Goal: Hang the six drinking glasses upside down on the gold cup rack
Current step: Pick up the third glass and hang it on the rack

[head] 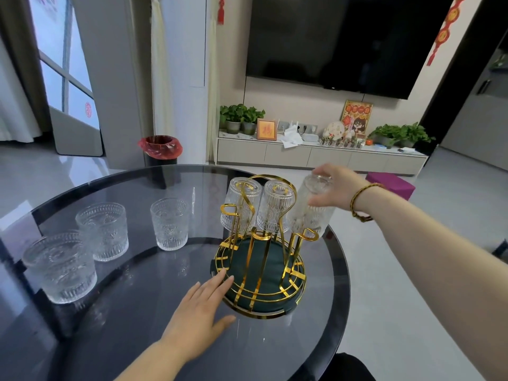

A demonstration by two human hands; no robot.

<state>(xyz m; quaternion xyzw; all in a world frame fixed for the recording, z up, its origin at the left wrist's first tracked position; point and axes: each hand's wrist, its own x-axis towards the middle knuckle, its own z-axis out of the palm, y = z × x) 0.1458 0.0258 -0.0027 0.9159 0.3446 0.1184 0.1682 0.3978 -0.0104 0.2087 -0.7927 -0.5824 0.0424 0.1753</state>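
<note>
The gold cup rack point(261, 276) with a dark green base stands on the round glass table point(165, 312). Two embossed glasses point(243, 207) point(275, 207) hang upside down on its far prongs. My right hand point(335, 188) is shut on a third inverted glass point(310, 215) at the rack's right prong. My left hand point(203, 306) lies flat and open on the table, fingertips touching the rack's base. Three upright glasses stand at the left: one near the rack point(170, 224), one further left point(103, 231), one nearest me point(61, 268).
The table's right edge point(345, 270) runs close to the rack. Beyond the table are a bin with a red liner point(160, 149), a low TV cabinet point(316, 155) with plants, and a purple stool point(390, 184) on the floor.
</note>
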